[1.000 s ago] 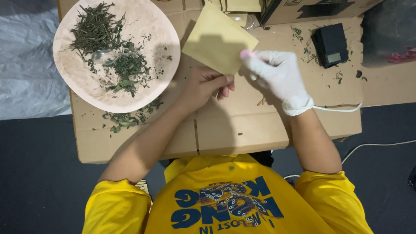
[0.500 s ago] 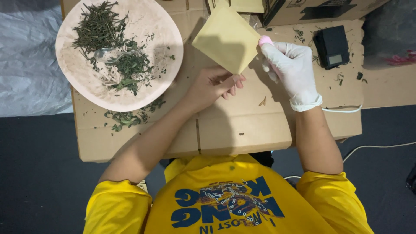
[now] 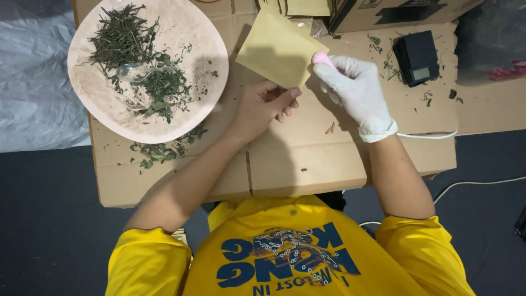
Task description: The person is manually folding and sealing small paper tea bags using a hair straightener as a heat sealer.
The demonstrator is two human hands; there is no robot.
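My bare left hand (image 3: 264, 106) pinches the lower edge of a flat yellow-brown paper pouch (image 3: 276, 49) held above a flattened cardboard sheet (image 3: 307, 164). My right hand (image 3: 353, 87), in a white glove with a pink fingertip, grips the pouch's right corner. To the left sits a large pale round tray (image 3: 112, 112) with a heap of dried green herbs (image 3: 123, 38) and a clear plastic spoon (image 3: 134, 71) lying in them.
A small black digital scale (image 3: 419, 57) sits at the right on the cardboard. Loose herb bits (image 3: 161, 151) lie below the tray. A cardboard box (image 3: 383, 13) and more pouches (image 3: 307, 6) stand at the back. A white cable (image 3: 433, 135) runs right. Grey plastic sheet (image 3: 30, 77) lies left.
Both hands and the pouch have shifted slightly up and right; the pouch has tilted a little. The view has drifted too.
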